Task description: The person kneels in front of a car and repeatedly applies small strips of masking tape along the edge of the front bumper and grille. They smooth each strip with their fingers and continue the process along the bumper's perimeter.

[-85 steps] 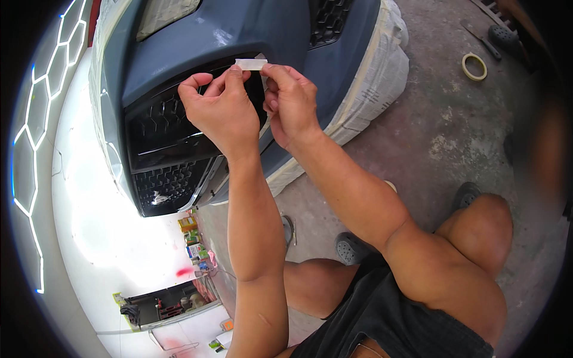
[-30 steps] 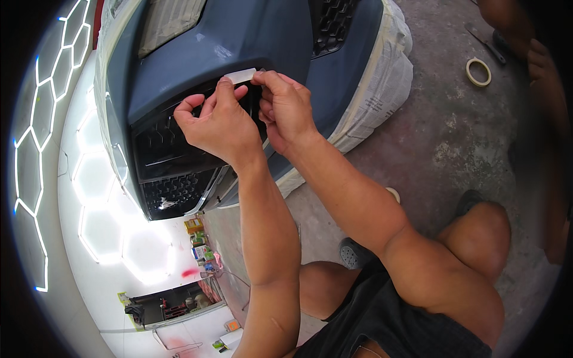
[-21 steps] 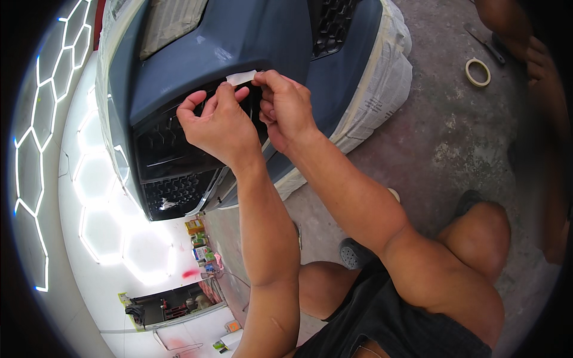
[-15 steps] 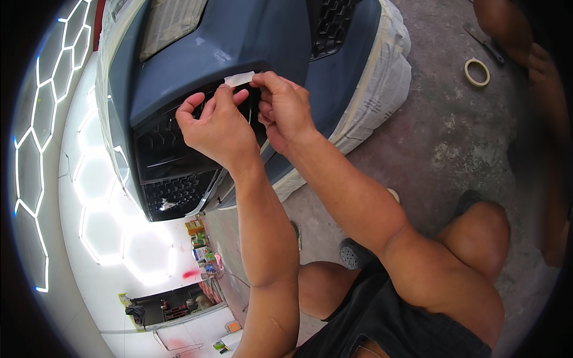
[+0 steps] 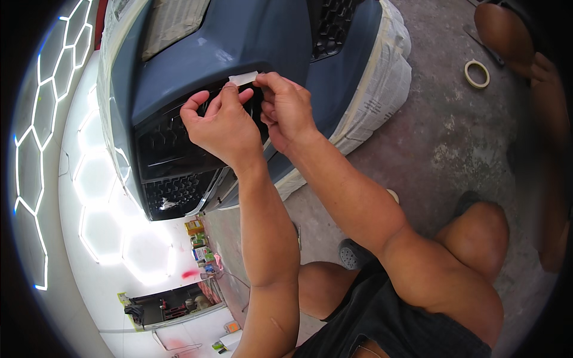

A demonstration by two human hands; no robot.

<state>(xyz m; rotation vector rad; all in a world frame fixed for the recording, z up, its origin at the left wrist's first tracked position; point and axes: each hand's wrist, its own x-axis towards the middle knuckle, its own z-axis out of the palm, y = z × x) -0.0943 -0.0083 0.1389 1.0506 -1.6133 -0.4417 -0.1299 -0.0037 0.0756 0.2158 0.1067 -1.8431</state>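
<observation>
A short strip of pale masking tape (image 5: 243,78) is stretched between my two hands, just in front of the grille's upper edge. My left hand (image 5: 224,122) pinches its left end between thumb and a finger, the other fingers curled loosely apart. The right end is pinched by my right hand (image 5: 287,110), its remaining fingers folded in. Behind them is a dark grey car bumper (image 5: 239,45) with a black grille (image 5: 173,143). Whether the tape touches the bumper I cannot tell.
White masking paper (image 5: 376,89) wraps the bumper's right side. A tape roll (image 5: 477,74) and a scraper-like tool (image 5: 484,45) lie on the concrete floor at right. Another person's leg and hand (image 5: 543,68) are at the far right. Boxes and cans (image 5: 200,244) stand by the wall.
Both hands and the tape strip have shifted very slightly to the right. The other person's knee and hand at the right edge have moved a little downward.
</observation>
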